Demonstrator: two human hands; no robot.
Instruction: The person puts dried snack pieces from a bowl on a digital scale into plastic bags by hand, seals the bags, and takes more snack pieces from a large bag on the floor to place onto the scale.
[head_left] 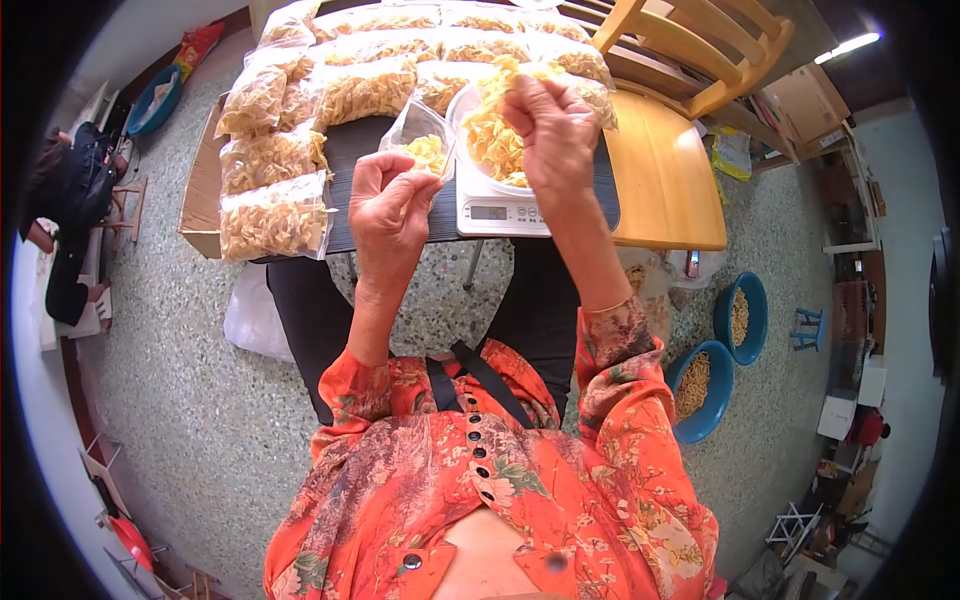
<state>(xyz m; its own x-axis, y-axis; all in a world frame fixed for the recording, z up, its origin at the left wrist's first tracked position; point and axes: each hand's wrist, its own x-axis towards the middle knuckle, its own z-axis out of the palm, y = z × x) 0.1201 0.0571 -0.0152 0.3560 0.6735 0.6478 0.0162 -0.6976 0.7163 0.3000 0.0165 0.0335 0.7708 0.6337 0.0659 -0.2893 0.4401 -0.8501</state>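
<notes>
My left hand (pixel 390 210) pinches the edge of a small clear plastic bag (pixel 408 128), which has some dried yellow flakes (pixel 428 152) in it. Just right of the bag, a white bowl (pixel 456 112) full of the same flakes rests on a white digital scale (pixel 535 224); its display figures are too small to read. Over the bowl, the fingers of my right hand (pixel 555 130) are closed on a pinch of dried yellow flakes (pixel 503 82). Filled bags of flakes (pixel 365 90) lie in rows behind and to the left.
The dark table (pixel 350 145) adjoins a wooden chair (pixel 665 170) on the right. A cardboard box (pixel 203 190) stands at the left. Two blue tubs (pixel 715 405) of pale pieces sit on the speckled floor. Another person (pixel 80 210) is at the far left.
</notes>
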